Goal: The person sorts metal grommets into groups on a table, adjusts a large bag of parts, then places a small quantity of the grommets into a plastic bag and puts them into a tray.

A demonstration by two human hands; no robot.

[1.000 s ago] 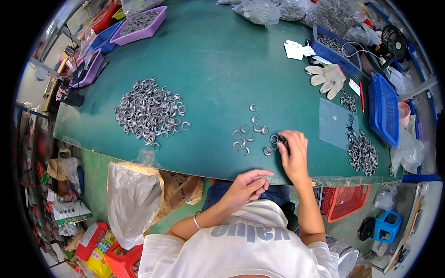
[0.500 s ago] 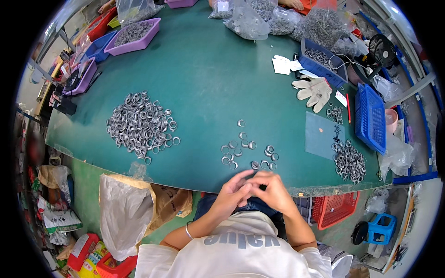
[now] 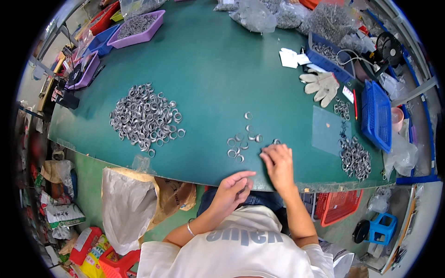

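Small grey metal rings lie on a green table [image 3: 208,60]. A large heap of rings [image 3: 143,113] is at the left, and a loose group of rings [image 3: 241,144] lies in the middle. My right hand [image 3: 279,167] reaches down to the tabletop right of that group, fingers bent together. One ring [image 3: 276,141] shows just beyond its knuckles; whatever is under the fingers is hidden. At the table's near edge, my left hand [image 3: 233,191] has its index finger extended and the others curled in. Its palm is hidden, so I cannot make out what it holds.
On the right are another ring pile [image 3: 355,160], a clear sheet [image 3: 325,129], a work glove [image 3: 321,86], a red pen [image 3: 355,104] and a blue basket [image 3: 376,116]. Ring-filled bags [image 3: 252,16] and a purple tray [image 3: 136,30] stand at the back. A paper sack [image 3: 130,208] is below the table.
My hands were together at the table edge and are now apart. The right one has moved forward and right over several rings, covering them. The left stays near the edge.
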